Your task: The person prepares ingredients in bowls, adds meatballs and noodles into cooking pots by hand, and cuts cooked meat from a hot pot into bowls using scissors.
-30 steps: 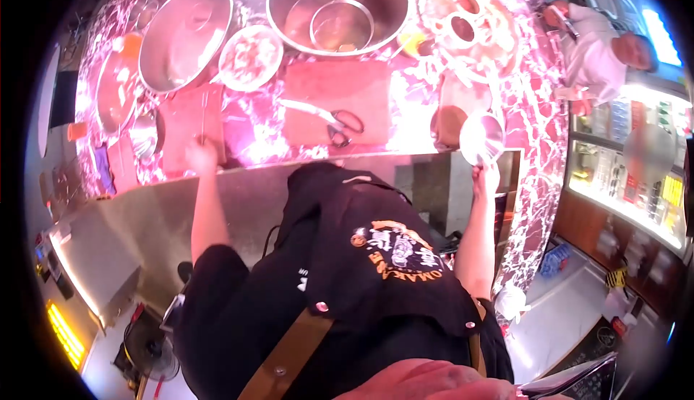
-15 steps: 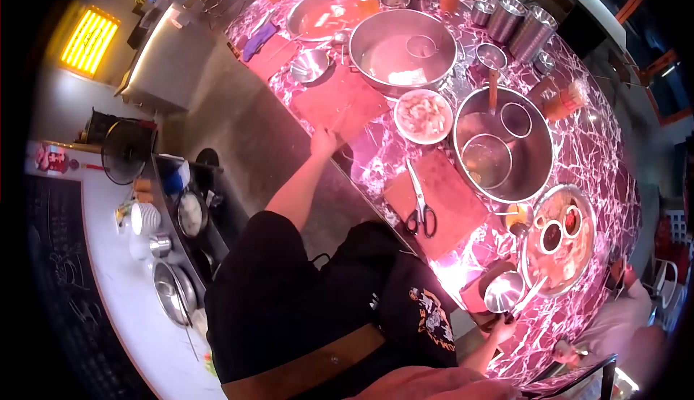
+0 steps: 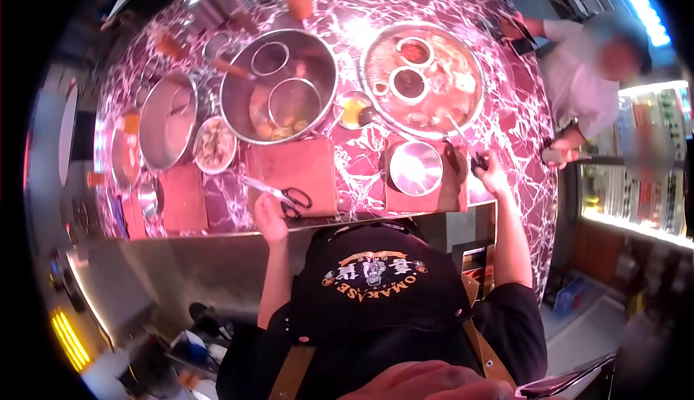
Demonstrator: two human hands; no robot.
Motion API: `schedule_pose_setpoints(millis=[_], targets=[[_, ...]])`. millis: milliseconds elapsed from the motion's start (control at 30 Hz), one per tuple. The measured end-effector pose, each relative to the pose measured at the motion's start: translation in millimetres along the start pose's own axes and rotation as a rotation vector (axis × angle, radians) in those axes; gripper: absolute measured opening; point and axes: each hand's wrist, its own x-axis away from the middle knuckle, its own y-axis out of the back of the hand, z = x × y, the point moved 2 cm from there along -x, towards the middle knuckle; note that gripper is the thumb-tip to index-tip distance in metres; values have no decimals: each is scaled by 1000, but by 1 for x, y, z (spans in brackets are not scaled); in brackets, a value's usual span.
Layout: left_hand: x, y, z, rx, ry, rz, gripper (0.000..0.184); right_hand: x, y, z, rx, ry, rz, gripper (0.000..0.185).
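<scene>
My right hand (image 3: 494,174), at the right end of the counter's near side, is closed around the dark handles of what look like scissors (image 3: 478,160). Their pale blades point away toward a round tray of food (image 3: 466,111). Close to that hand, a shiny metal bowl (image 3: 416,169) stands on a reddish board (image 3: 396,199). My left hand (image 3: 270,218) is at the counter edge with its fingers partly spread. Right beside its fingers, black-handled scissors (image 3: 295,201) lie on another reddish board (image 3: 314,169); contact is unclear.
Beyond the boards stands a deep metal pot (image 3: 238,107) with strainers in it. A bowl of pale food pieces (image 3: 215,145) and another large pot (image 3: 168,122) are on the left. At the right, a person (image 3: 589,75) stands by the counter.
My view has swung right, so the counter now lies straight ahead. My left hand has moved from the far-left board to beside the scissors. My right hand keeps its tool.
</scene>
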Motion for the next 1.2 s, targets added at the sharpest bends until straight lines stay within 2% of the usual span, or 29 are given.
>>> schedule_pose_setpoints(millis=[67,100,167,300,400,433,467,533,600,667,733,767,833,900,967,1000,1033,1100,1133,1200], targets=[[-9,-30,-30,192,289,259,24,-9,22,46,204,60,-77,47],[-14,-44,-39,193,295,265,24,-27,29,55,326,78,-120,46],[-27,-72,-60,58,25,381,21,-67,40,83,518,97,-157,46],[-27,-120,-86,-42,-140,422,19,-176,50,129,677,54,-124,50],[-8,-152,-100,-125,-116,378,19,-268,51,134,576,45,-25,54],[0,-162,-114,-97,-68,380,19,-292,49,132,509,50,82,54],[7,-173,-106,-19,63,365,19,-313,43,126,526,86,68,52],[18,-191,-114,-92,87,390,19,-339,33,116,606,120,164,47],[16,-214,-122,-103,15,394,20,-345,37,103,544,145,187,44],[2,-240,-142,-158,-17,501,20,-338,41,87,491,174,208,41],[-18,-271,-145,-126,3,539,21,-324,51,65,301,258,-13,38],[-29,-289,-152,-115,31,562,21,-316,55,61,298,259,-8,38],[-54,-326,-168,-267,-82,620,22,-300,66,59,177,160,45,44],[-81,-370,-187,-370,-175,686,26,-286,68,53,116,149,36,42],[-108,-428,-180,-396,-241,659,23,-290,65,35,33,121,10,40],[-124,-454,-183,-384,-351,738,25,-289,63,29,40,122,12,40],[-137,-480,-182,-389,-493,727,26,-285,62,24,-13,72,-1,40],[-149,-521,-199,-592,-413,865,25,-276,59,17,-108,-23,-16,38],[-152,-537,-179,-69,-357,838,24,-267,62,27,-115,-66,23,38],[-156,-584,-193,-787,-369,796,23,-265,57,23,-93,-71,8,38]])
